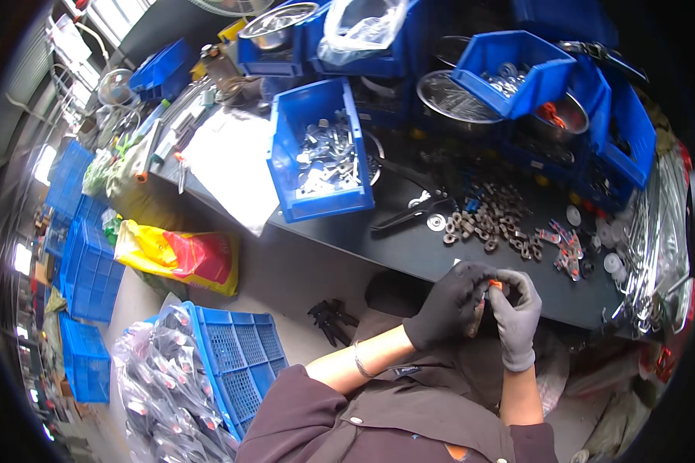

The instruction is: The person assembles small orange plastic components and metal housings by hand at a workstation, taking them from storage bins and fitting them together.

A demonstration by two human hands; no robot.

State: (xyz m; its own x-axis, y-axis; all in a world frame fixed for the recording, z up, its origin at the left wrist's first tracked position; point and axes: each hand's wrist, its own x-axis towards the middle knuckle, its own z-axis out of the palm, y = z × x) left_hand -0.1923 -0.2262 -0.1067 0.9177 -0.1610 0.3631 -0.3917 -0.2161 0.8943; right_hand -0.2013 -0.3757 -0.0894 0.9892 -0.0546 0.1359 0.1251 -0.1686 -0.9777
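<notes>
Across the dark workbench (347,234), loose parts spread out in front of the wearer, with blue bins crowding the far side, all bent by the fisheye. Printing shows on a yellow-and-pink bag (179,255) beside the bench, in pale characters over the pink patch, blurred and partly folded out of sight. A white sheet (235,162) near the bench's left end is too washed out by glare to show whether it bears writing. Near the bench edge, the black-gloved left hand (452,305) and grey-gloved right hand (517,316) meet. Between their fingertips sits a small orange piece (495,284), mostly covered; the right thumb and fingers are closed on it in a pinch. The left fingers curl inward, but whether they grip it too cannot be told. Small metal pieces (490,224) lie heaped just beyond the hands. Clear wrapping blurs the contents of the bags (166,386) by the blue crate (243,351), and the lower edge cuts the pile off.
</notes>
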